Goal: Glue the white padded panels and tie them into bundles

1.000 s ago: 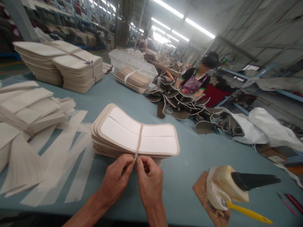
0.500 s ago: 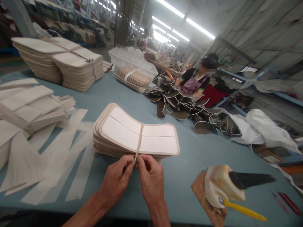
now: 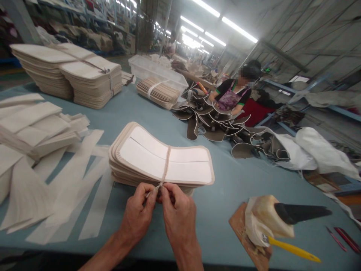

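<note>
A stack of beige pieces with white panels on top (image 3: 186,154) lies on the blue-green table (image 3: 214,233), its middle pulled down by a tie (image 3: 167,162) wrapped around it. At the stack's near edge, my left hand (image 3: 139,214) pinches an end of the tie between thumb and forefinger. My right hand (image 3: 179,214) is closed on the tie right beside it, by the knot. The fingertips of both hands nearly touch, and the knot is partly hidden between them.
Pale strips (image 3: 67,180) lie at left, with tied stacks (image 3: 93,75) behind. Dark curved pieces (image 3: 208,116) and white bags (image 3: 324,154) extend to the right. A yellow-handled brush (image 3: 293,248) rests by a container (image 3: 267,214). Across the table is a person (image 3: 229,96).
My left hand has moved slightly left and now draws an end of the tie out leftward. My right hand stays near the knot, its fingers slightly shifted.
</note>
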Motion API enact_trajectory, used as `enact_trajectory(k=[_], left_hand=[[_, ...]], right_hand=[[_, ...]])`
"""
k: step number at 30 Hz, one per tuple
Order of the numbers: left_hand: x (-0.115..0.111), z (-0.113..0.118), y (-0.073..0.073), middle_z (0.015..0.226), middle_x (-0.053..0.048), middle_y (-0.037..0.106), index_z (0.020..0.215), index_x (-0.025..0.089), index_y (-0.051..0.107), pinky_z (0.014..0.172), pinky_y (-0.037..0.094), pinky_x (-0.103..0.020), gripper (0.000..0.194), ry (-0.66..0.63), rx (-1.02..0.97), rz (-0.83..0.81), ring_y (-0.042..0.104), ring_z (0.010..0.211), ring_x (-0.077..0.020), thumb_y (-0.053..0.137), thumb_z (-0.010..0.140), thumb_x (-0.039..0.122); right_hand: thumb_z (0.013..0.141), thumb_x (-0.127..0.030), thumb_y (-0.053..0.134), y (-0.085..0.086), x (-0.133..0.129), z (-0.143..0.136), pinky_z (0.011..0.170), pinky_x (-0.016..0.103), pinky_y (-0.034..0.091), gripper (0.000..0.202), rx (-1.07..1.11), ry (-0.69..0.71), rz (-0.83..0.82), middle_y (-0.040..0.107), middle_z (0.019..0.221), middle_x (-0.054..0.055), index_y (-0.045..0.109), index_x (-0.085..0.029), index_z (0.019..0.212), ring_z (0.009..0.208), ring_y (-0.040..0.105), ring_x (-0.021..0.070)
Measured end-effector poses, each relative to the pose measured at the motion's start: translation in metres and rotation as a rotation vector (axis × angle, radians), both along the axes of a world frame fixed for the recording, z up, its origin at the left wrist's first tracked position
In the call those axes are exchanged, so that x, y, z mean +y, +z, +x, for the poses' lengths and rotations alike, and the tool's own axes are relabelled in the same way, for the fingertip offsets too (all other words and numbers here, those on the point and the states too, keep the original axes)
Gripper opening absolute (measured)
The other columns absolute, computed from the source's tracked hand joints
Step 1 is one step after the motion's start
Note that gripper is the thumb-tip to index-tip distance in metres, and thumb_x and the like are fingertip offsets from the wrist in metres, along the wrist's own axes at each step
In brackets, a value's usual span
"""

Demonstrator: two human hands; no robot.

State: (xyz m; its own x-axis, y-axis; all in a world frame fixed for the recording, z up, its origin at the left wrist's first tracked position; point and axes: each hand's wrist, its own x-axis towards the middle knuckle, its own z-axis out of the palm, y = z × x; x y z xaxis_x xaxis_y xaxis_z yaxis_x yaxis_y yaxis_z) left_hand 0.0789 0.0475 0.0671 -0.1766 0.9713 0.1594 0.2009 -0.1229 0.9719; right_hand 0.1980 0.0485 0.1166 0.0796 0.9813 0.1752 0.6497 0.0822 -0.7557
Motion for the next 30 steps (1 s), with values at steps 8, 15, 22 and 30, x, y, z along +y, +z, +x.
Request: enact_trajectory(k=[8,15,22,30], left_hand=[[0.005,-0.002,0.002,0.070,-0.001,0.074,0.087,0.022,0.061,0.055,0.057,-0.024,0.033,0.020,-0.055,-0.085,0.073,0.060,-0.0174,0.055,0.093,0.053],[0.000,-0.010,0.001,0.079,0.000,0.078,0.099,0.022,0.064,0.059,0.056,-0.020,0.023,0.109,0.184,0.094,0.075,0.066,-0.0149,0.059,0.097,0.044],[-0.003,-0.015,0.027,0.076,0.001,0.068,0.093,0.020,0.065,0.070,0.051,-0.023,0.006,0.142,0.587,0.512,0.067,0.071,-0.0127,0.061,0.097,0.021],[0.005,-0.001,0.026,0.060,0.006,0.061,0.087,0.021,0.066,0.055,0.045,-0.021,0.020,0.153,0.567,0.344,0.061,0.053,-0.0110,0.057,0.099,0.035]], right_hand=[[0.101,-0.037,0.054,-0.017,-0.004,-0.007,0.058,0.025,0.046,0.023,-0.118,-0.109,0.130,0.078,0.075,-0.005,0.074,-0.029,0.094,0.063,0.075,0.0175],[0.102,-0.033,0.050,-0.024,0.000,-0.013,0.057,0.026,0.044,0.025,-0.207,-0.133,0.303,0.075,0.070,-0.005,0.071,-0.025,0.091,0.057,0.072,0.0156],[0.104,-0.031,0.051,-0.014,-0.005,-0.004,0.056,0.023,0.044,0.022,-0.171,-0.041,0.358,0.076,0.073,-0.004,0.070,-0.022,0.099,0.056,0.068,0.0117],[0.099,-0.017,0.061,0.026,0.016,0.030,0.101,0.037,0.044,0.012,-0.454,0.102,0.706,0.075,0.094,0.002,0.068,-0.023,0.092,0.093,0.063,0.0195]])
